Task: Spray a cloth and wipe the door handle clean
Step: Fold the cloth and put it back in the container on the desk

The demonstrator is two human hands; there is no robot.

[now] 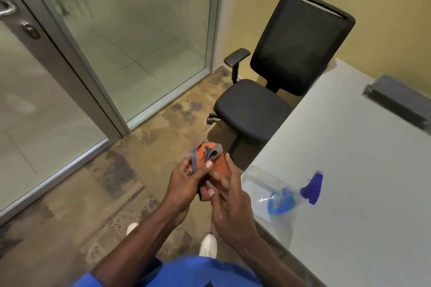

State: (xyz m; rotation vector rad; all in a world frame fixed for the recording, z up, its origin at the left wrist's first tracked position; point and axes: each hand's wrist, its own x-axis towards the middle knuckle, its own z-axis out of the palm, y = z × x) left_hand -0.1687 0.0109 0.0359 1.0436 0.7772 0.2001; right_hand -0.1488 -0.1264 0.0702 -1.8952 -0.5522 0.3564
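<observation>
A folded orange cloth with grey edging is held in front of me above the floor. My left hand pinches its left side with thumb on top, and my right hand grips it from the right and below. A clear spray bottle with a blue trigger head lies on its side on the white table, near its front corner, just right of my right hand. The metal door handle shows at the far upper left on the glass door, with a lock cylinder below it.
A black office chair stands between the glass wall and the table. A grey cable flap is set into the table at the right. Frosted glass panels fill the left and back. My white shoes stand on mottled brown floor.
</observation>
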